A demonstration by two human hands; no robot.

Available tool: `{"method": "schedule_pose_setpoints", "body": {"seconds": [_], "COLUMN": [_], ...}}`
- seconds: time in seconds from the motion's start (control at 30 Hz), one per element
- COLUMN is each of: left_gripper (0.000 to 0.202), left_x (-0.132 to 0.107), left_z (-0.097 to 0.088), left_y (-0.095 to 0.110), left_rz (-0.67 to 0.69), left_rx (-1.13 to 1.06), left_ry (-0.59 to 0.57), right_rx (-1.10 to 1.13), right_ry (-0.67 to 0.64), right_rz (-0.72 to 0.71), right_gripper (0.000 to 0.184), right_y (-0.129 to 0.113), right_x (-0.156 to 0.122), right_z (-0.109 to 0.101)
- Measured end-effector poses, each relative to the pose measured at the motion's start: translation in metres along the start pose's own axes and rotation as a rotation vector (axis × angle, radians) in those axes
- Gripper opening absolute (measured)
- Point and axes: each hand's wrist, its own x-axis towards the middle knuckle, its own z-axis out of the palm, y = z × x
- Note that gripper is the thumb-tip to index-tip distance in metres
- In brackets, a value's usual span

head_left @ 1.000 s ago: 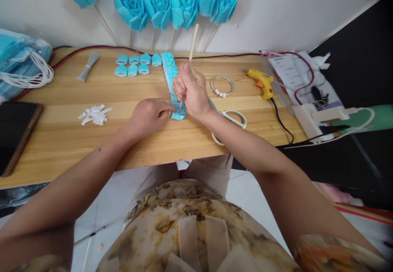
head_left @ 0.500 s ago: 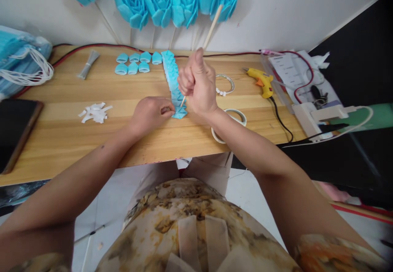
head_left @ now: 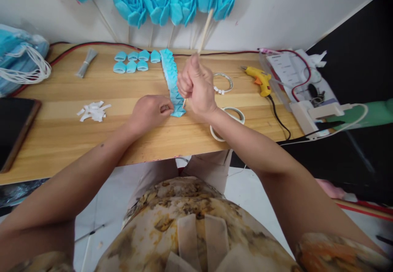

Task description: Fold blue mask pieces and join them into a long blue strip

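My right hand (head_left: 197, 83) is closed in a fist, thumb up, around a thin wooden stick (head_left: 205, 30). The stick's top rises toward the wall, and its lower tip meets the near end of a pleated light-blue strip (head_left: 170, 69). That strip runs away from me across the wooden table. At the strip's near left edge, my left hand (head_left: 150, 111) rests on the table with its fingers pinched on the blue material; the exact contact is partly hidden. Several small folded blue pieces (head_left: 131, 66) sit in two rows beyond my left hand.
Blue fabric flowers (head_left: 157, 4) on sticks stand against the wall. White paper strips (head_left: 94, 111) and a phone-like black slab (head_left: 16, 131) lie left. Tape rolls (head_left: 236, 114), a yellow glue gun (head_left: 259, 79) and a power strip (head_left: 302, 118) are right.
The stick in my right hand has become a little more upright, its top swinging left. My left hand stays at the strip's edge. The whole view has shifted slightly.
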Motion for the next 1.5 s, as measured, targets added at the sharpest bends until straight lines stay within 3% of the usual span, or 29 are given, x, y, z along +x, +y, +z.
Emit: {"method": "schedule_pose_setpoints", "body": {"seconds": [0.4, 0.53, 0.6, 0.67, 0.73, 0.83, 0.87, 0.97, 1.1, 1.23, 1.37, 1.5], "left_gripper": [0.015, 0.017, 0.018, 0.021, 0.025, 0.03, 0.03, 0.032, 0.031, 0.026, 0.022, 0.02], "left_x": [0.0, 0.001, 0.0, -0.001, -0.001, -0.002, -0.002, -0.002, -0.002, -0.001, -0.001, -0.001], "left_z": [0.001, 0.004, 0.005, 0.005, 0.005, 0.006, 0.006, 0.005, 0.004, 0.003, 0.003, 0.003], "left_y": [-0.002, -0.007, -0.009, -0.012, -0.014, -0.016, -0.016, -0.015, -0.013, -0.012, -0.014, -0.016], "left_rz": [-0.013, 0.006, 0.012, 0.027, 0.057, 0.096, 0.099, 0.073, 0.036, 0.015, -0.012, 0.0], "left_rx": [0.006, 0.017, 0.025, 0.019, 0.004, -0.01, -0.012, -0.03, -0.078, -0.132, -0.195, -0.227], "left_ry": [0.006, 0.022, 0.027, 0.018, 0.01, 0.018, 0.018, 0.007, 0.025, 0.04, 0.08, 0.098], "right_rx": [-0.045, -0.035, -0.155, -0.369, -0.822, -1.089, -1.296, -1.39, -1.433, -1.477, -1.413, -1.32], "right_ry": [-0.027, 0.023, 0.102, 0.183, 0.262, 0.366, 0.385, 0.402, 0.372, 0.197, -0.013, -0.216], "right_rz": [-0.041, -0.158, -0.228, -0.259, -0.132, -0.011, 0.123, 0.236, 0.192, 0.009, -0.117, -0.228], "right_gripper": [0.071, 0.069, 0.064, 0.053, 0.037, 0.015, 0.008, 0.021, 0.037, 0.045, 0.045, 0.045], "right_y": [-0.001, -0.032, -0.054, -0.072, -0.078, -0.064, -0.055, -0.028, -0.018, -0.034, -0.04, -0.028], "right_x": [-0.008, -0.008, -0.003, 0.003, 0.006, -0.002, -0.007, -0.022, -0.03, -0.018, 0.005, 0.043], "right_z": [-0.003, -0.012, -0.033, -0.069, -0.115, -0.179, -0.194, -0.213, -0.204, -0.184, -0.144, -0.09]}}
